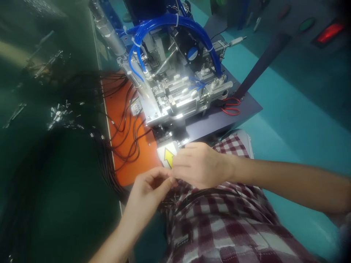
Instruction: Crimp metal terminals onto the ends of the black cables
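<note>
Above my lap, my left hand (pixel 148 193) is closed in a pinch, its thumb and index fingertips meeting beside the fingers of my right hand (pixel 200 166). My right hand is closed too, knuckles up, and whatever lies between the fingertips is hidden or too small to name. A dark cable (pixel 200 193) runs across the checked cloth (pixel 227 223) just under my hands. Right in front of my fingers is a white plate with a yellow arrow (pixel 168 157) pointing toward a metal machine fixture (pixel 183 106).
Blue air tubes (pixel 175 20) arch over the fixture. Brown cables (pixel 134 146) with metal tips lie on an orange board (pixel 123 124). Red-handled cutters (pixel 231 106) rest on the dark base plate (pixel 246 109). Shiny small parts (pixel 59 113) are scattered on the dark green surface at left.
</note>
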### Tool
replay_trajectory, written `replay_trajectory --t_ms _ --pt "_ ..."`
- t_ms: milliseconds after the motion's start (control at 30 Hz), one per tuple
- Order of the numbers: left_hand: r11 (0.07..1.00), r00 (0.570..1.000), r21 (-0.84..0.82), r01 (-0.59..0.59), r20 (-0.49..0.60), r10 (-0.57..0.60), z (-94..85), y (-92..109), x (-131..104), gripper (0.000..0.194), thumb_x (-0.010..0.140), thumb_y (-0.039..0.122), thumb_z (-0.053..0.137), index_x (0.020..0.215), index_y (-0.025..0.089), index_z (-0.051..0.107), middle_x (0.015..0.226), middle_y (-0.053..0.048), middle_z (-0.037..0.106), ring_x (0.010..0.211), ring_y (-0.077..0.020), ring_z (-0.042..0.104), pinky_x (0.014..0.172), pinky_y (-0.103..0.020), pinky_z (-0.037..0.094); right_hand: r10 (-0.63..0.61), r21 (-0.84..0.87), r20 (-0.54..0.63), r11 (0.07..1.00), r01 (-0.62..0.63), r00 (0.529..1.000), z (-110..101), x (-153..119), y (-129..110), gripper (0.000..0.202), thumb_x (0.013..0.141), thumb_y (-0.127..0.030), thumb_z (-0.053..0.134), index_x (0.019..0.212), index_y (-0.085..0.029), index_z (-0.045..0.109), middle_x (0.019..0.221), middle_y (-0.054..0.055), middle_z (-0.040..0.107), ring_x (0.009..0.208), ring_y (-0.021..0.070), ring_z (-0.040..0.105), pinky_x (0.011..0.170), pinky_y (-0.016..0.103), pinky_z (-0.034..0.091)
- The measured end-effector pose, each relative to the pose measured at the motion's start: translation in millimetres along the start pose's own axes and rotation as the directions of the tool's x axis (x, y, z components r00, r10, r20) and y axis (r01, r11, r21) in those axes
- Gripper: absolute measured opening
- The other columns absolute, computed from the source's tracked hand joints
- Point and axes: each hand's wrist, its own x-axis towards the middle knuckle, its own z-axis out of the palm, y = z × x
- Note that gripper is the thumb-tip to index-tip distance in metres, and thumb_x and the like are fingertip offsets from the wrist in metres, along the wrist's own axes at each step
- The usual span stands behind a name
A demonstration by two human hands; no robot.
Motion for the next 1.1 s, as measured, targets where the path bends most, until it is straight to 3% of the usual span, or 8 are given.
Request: replay_trajectory --t_ms 67,133,233,467,600,700,867,1100 --pt "0.999 0.998 -0.040 -0.031 -0.065 0.028 0.3 0.6 2.7 0.023 0.078 0.038 0.069 0.079 0.015 0.065 0.066 0.001 0.058 0.055 -0.0067 0.041 0.050 -0.018 0.031 0.337 0.287 -0.043 0.906 -0.312 0.940 3.0 3.5 -2.6 0.016 0.088 -0.018 0.049 0.077 -0.015 0.061 0.075 0.002 0.062 0.068 0.0130 0.053 0.063 0.027 0.039" --pt "0.994 0.994 -0.104 -0.035 -0.105 0.024 1.1 2.1 6.6 0.024 0.078 0.038 0.069 0.079 0.015 0.064 0.067 0.002 0.056 0.056 -0.0066 0.041 0.051 -0.017 0.031 0.646 0.572 0.012 0.622 -0.535 0.763 6.4 6.4 -3.7 0.014 0.088 -0.019 0.049 0.081 -0.015 0.059 0.075 0.001 0.062 0.065 0.0113 0.053 0.062 0.025 0.042" --pt "0.980 0.992 -0.194 -0.033 -0.130 0.007 1.5 5.3 14.9 0.025 0.076 0.038 0.071 0.075 0.014 0.063 0.058 0.004 0.050 0.049 -0.0052 0.035 0.046 -0.017 0.025 0.804 0.732 0.106 0.335 -0.594 0.585 11.2 8.2 -4.1 0.015 0.087 -0.027 0.053 0.078 -0.016 0.059 0.068 -0.002 0.057 0.058 0.0097 0.049 0.055 0.022 0.040" --pt "0.967 0.983 -0.239 -0.085 -0.178 0.042 -4.1 14.2 30.5 0.023 0.076 0.036 0.070 0.077 0.014 0.062 0.053 0.006 0.046 0.046 -0.0048 0.033 0.045 -0.017 0.024 0.789 0.691 0.003 0.442 -0.572 0.614 18.2 15.5 -4.0 0.011 0.081 -0.024 0.060 0.074 -0.016 0.062 0.067 -0.001 0.059 0.058 0.0103 0.049 0.052 0.022 0.037" --pt "0.960 0.921 0.095 -0.262 -0.271 0.279 -6.9 19.5 34.0 0.016 0.079 0.032 0.065 0.078 0.017 0.064 0.073 -0.002 0.062 0.063 -0.0134 0.053 0.057 -0.023 0.041 0.771 0.641 -0.081 0.525 -0.560 0.631 18.5 26.7 -1.2 0.011 0.083 -0.022 0.056 0.073 -0.017 0.059 0.071 0.000 0.060 0.064 0.0124 0.052 0.059 0.024 0.041" --pt "0.892 0.852 0.266 -0.366 -0.290 0.436 -10.4 24.5 41.5 0.012 0.080 0.029 0.062 0.076 0.018 0.065 0.076 -0.003 0.062 0.067 -0.0145 0.054 0.060 -0.024 0.041 0.813 0.672 -0.085 0.473 -0.569 0.575 22.1 33.0 0.7 0.014 0.085 -0.026 0.054 0.073 -0.018 0.055 0.065 -0.002 0.054 0.058 0.0111 0.049 0.055 0.023 0.040" --pt "0.949 0.989 -0.293 -0.118 -0.124 0.085 -20.2 31.4 60.9 0.024 0.077 0.038 0.066 0.075 0.015 0.059 0.047 0.008 0.038 0.041 -0.0045 0.025 0.042 -0.018 0.021 0.858 0.799 0.054 0.270 -0.537 0.511 29.6 32.2 10.3 0.020 0.087 -0.035 0.053 0.076 -0.019 0.052 0.054 -0.006 0.042 0.046 0.0084 0.039 0.043 0.020 0.032" --pt "0.914 0.999 -0.404 -0.042 -0.037 0.030 -21.0 29.6 73.1 0.027 0.071 0.036 0.072 0.071 0.013 0.058 0.041 0.010 0.034 0.039 -0.0015 0.021 0.043 -0.018 0.013 0.867 0.660 -0.038 0.395 -0.640 0.496 23.2 36.8 25.9 0.006 0.079 -0.023 0.061 0.080 -0.017 0.063 0.065 -0.002 0.059 0.052 0.0092 0.047 0.050 0.022 0.037"
